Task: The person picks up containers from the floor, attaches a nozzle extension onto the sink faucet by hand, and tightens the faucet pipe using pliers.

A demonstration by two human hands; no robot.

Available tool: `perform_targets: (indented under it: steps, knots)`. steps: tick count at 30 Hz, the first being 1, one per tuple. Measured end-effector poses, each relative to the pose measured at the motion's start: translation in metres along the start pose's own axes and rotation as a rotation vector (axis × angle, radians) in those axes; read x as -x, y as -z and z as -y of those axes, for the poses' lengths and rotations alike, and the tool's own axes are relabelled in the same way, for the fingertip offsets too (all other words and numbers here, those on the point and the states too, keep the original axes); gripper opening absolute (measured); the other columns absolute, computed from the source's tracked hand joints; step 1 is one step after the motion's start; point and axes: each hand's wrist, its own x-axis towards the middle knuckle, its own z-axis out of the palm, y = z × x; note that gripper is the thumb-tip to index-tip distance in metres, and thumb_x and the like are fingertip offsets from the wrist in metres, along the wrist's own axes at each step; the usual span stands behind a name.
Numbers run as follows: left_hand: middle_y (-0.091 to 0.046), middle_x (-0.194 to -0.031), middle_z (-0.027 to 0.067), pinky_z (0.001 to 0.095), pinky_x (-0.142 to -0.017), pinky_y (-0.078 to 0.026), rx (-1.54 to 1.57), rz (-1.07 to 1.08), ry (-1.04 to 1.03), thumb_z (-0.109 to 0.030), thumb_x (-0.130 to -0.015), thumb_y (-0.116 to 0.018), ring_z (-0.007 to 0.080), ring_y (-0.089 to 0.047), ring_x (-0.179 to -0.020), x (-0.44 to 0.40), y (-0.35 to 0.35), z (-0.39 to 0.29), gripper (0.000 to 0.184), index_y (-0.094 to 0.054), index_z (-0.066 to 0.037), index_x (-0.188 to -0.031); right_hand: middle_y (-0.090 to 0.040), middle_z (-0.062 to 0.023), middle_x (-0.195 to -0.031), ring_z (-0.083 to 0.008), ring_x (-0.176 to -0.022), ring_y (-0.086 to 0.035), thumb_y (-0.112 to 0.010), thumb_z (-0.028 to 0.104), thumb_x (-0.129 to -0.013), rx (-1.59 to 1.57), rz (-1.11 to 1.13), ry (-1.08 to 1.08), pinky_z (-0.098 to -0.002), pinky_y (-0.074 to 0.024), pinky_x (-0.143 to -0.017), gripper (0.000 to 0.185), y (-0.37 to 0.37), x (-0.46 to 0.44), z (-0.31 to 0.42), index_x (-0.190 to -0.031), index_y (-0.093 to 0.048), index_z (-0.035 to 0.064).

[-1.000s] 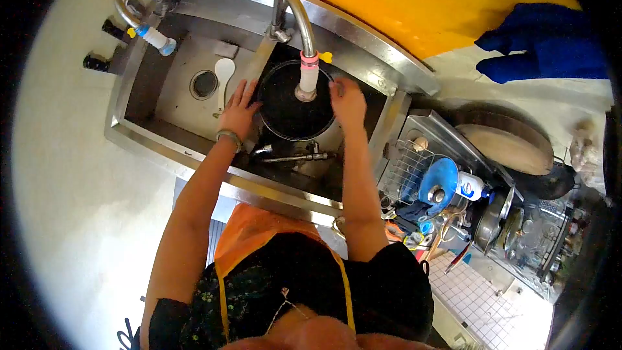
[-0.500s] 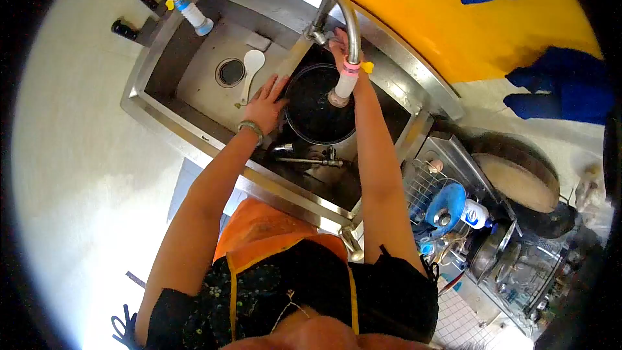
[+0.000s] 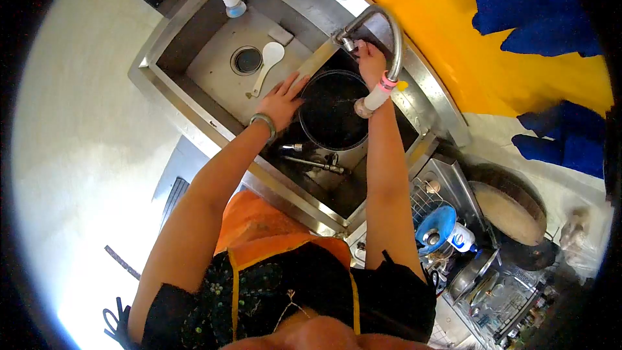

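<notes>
We have the two-basin steel sink (image 3: pixel 214 42) before us, and the dark round pot (image 3: pixel 330 113) sits in its right basin. The curved faucet (image 3: pixel 396 45) arches above, its spout over the pot. Our left hand (image 3: pixel 282 104) lies loosely spread by the divider, beside the pot's rim, gripping nothing. Our right hand (image 3: pixel 371 63) is at the faucet's base; whether its bent fingers grasp anything, we cannot quite tell. The white spoon (image 3: pixel 273 53) lies in the left basin.

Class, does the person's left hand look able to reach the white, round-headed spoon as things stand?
Probably yes: the left hand lies near the white, round-headed spoon, and nothing visible blocks the way.
</notes>
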Motion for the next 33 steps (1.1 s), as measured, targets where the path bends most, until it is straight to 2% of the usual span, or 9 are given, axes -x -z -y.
perform_targets:
  steps: [12,13,14,16,23,27,29,32,33]
  knots:
    - [-0.018,-0.15,-0.003,0.0375,-0.108,-0.031,-0.004,0.014,0.002,-0.017,-0.085,-0.053,0.0239,-0.019,-0.137,-0.002,-0.002,0.005,0.024,-0.067,-0.016,-0.104,-0.062,-0.0127,-0.104,-0.0179,-0.083,-0.063,-0.052,0.04,-0.092,-0.701,0.052,-0.293,-0.0268,-0.0499,-0.072,0.047,0.021,0.028,0.016,-0.113,-0.056,-0.0026]
    - [-0.018,-0.15,-0.0038,0.0367,-0.107,-0.032,-0.029,0.014,0.006,-0.018,-0.084,-0.054,0.0243,-0.019,-0.138,-0.003,-0.007,0.006,0.025,-0.066,-0.019,-0.105,-0.063,-0.0104,-0.095,-0.0159,-0.077,-0.062,-0.054,0.036,-0.092,-0.665,0.059,-0.284,-0.0262,-0.0504,-0.067,0.04,0.018,0.033,0.002,-0.109,-0.058,-0.0003]
    - [-0.017,-0.15,-0.0047,0.0359,-0.107,-0.033,-0.053,0.013,0.009,-0.019,-0.084,-0.055,0.0246,-0.02,-0.138,-0.004,-0.013,0.009,0.026,-0.066,-0.022,-0.107,-0.063,-0.0069,-0.087,-0.0127,-0.071,-0.06,-0.056,0.029,-0.091,-0.048,0.06,-0.164,-0.025,-0.0491,-0.06,0.031,0.014,0.041,-0.013,-0.105,-0.059,0.0021]
    - [-0.018,-0.15,-0.004,0.0369,-0.107,-0.033,-0.048,-0.001,0.027,-0.02,-0.085,-0.053,0.0252,-0.02,-0.137,-0.004,-0.016,0.009,0.027,-0.065,-0.021,-0.11,-0.062,-0.0038,-0.081,-0.0102,-0.066,-0.058,-0.056,0.026,-0.091,0.129,-0.157,0.281,-0.0225,-0.0454,-0.055,0.025,0.001,0.046,-0.048,-0.102,-0.061,0.0037]
    - [-0.017,-0.151,-0.002,0.0385,-0.108,-0.03,0.011,-0.113,-0.017,-0.021,-0.088,-0.05,0.0233,-0.017,-0.138,-0.003,-0.026,0.014,0.023,-0.068,-0.017,-0.101,-0.06,-0.0015,-0.084,-0.0095,-0.069,-0.055,-0.056,0.024,-0.091,-0.172,0.007,-0.156,-0.0225,-0.0436,-0.058,0.022,0.014,0.087,-0.029,-0.101,-0.062,0.0053]
    - [-0.014,-0.152,-0.0015,0.0401,-0.109,-0.027,0.114,0.098,0.057,-0.023,-0.09,-0.048,0.0228,-0.012,-0.139,-0.002,0.002,0.008,0.026,-0.067,-0.016,-0.106,-0.061,-0.0071,-0.083,-0.0173,-0.069,-0.058,-0.057,0.018,-0.089,0.261,-0.044,0.06,-0.0282,-0.0467,-0.061,0.017,-0.014,0.139,-0.031,-0.101,-0.062,0.0059]
    - [-0.013,-0.152,-0.0011,0.041,-0.109,-0.026,-0.017,0.07,-0.02,-0.023,-0.09,-0.047,0.0227,-0.009,-0.14,-0.002,-0.013,0.014,0.028,-0.066,-0.015,-0.108,-0.061,-0.0147,-0.101,-0.0327,-0.09,-0.058,-0.056,0.015,-0.087,0.259,0.087,-0.003,-0.0388,-0.0477,-0.078,0.017,-0.02,0.153,0.024,-0.099,-0.062,0.0046]
    - [-0.015,-0.152,0.0004,0.0424,-0.11,-0.023,0.06,-0.253,-0.042,-0.023,-0.09,-0.045,0.0233,-0.005,-0.141,-0.004,-0.049,0.02,0.028,-0.065,-0.014,-0.109,-0.059,-0.0154,-0.106,-0.0343,-0.1,-0.055,-0.056,0.016,-0.086,0.271,0.068,0.139,-0.0409,-0.0447,-0.088,0.021,-0.043,0.148,0.069,-0.104,-0.06,0.0045]
    - [-0.015,-0.152,0.0008,0.0429,-0.11,-0.022,0.075,-0.188,-0.052,-0.023,-0.091,-0.045,0.0237,-0.005,-0.141,-0.003,-0.046,0.021,0.029,-0.065,-0.014,-0.109,-0.058,-0.017,-0.109,-0.0354,-0.102,-0.053,-0.056,0.016,-0.086,0.329,0.011,0.201,-0.0416,-0.0436,-0.089,0.024,-0.046,0.14,0.081,-0.106,-0.058,0.0034]
